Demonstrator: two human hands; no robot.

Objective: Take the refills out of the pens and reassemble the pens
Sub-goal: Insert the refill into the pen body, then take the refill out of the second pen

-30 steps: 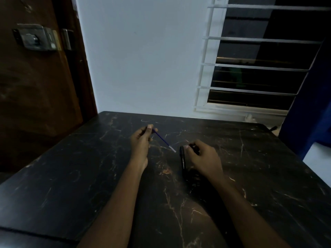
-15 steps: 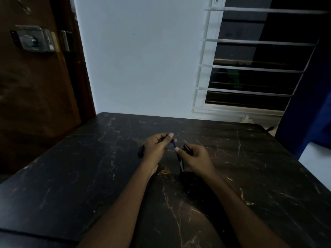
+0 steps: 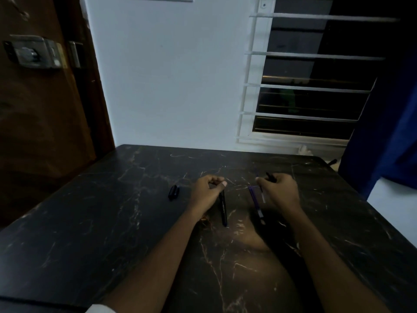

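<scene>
Head camera view, looking down on a dark marble counter (image 3: pixel 112 222) in dim light. Your left hand (image 3: pixel 207 192) has a narrow grip, pinching the upper end of a black pen barrel (image 3: pixel 223 210). The barrel slants down toward you, and I cannot tell whether its lower end touches the counter. Your right hand (image 3: pixel 281 192) has a curled grip on a blue refill (image 3: pixel 254 199), which juts out below the fingers. A small black part (image 3: pixel 269 177) pokes out above the knuckles; I cannot tell what it is. A black cap (image 3: pixel 173 192) lies on the counter, left of your left hand and apart from it.

Your right hand seems to carry more than one piece, so the thin refill could slip free and roll. A fingertip pinch on the barrel's end is light, so it may swing or drop. Black parts on dark stone would be hard to find, and the loose cap could be nudged away.
</scene>
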